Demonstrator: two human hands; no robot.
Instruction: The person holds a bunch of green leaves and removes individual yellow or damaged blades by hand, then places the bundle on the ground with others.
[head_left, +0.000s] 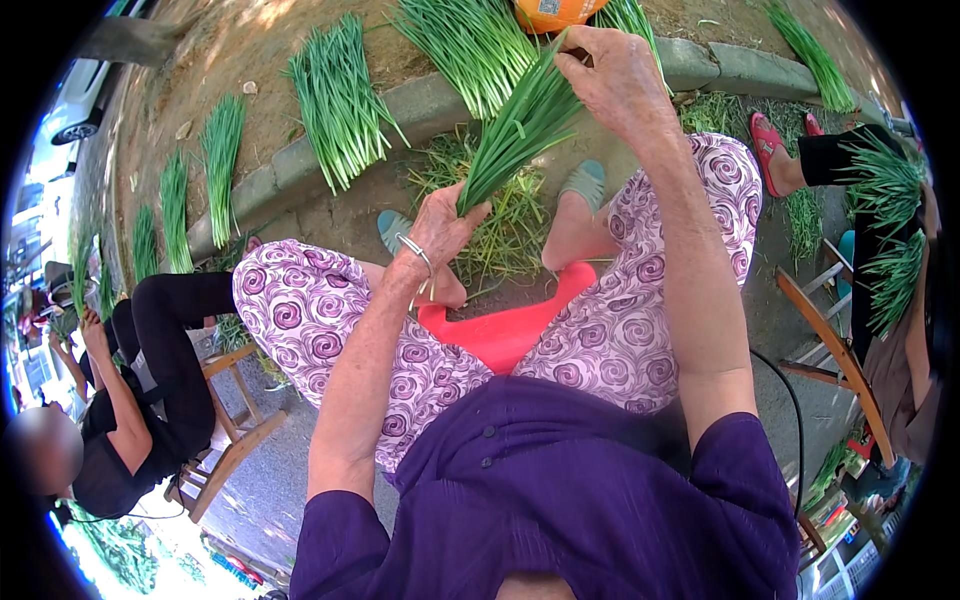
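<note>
My left hand (442, 229), with a metal bangle at the wrist, grips a bundle of garlic chives (517, 120) near its stem end. The green leaves fan up and away over the ground between my feet, and a few pale stem ends show below the hand. My right hand (619, 79) is at the far tips of the bundle, thumb and forefinger pinched on a leaf tip. Beneath the bundle lies a heap of loose trimmed leaves (502, 232), some yellowed. Sorted chives (341, 105) lie in a flat pile beyond the kerb, with another large pile (469, 49) beside it.
A stone kerb (420, 105) curves across in front. An orange object (559, 11) stands behind it. A red plastic stool (502, 330) shows between my knees. People sit at both sides, one on a wooden chair (225, 427) at left; another wooden chair (832, 337) is at right.
</note>
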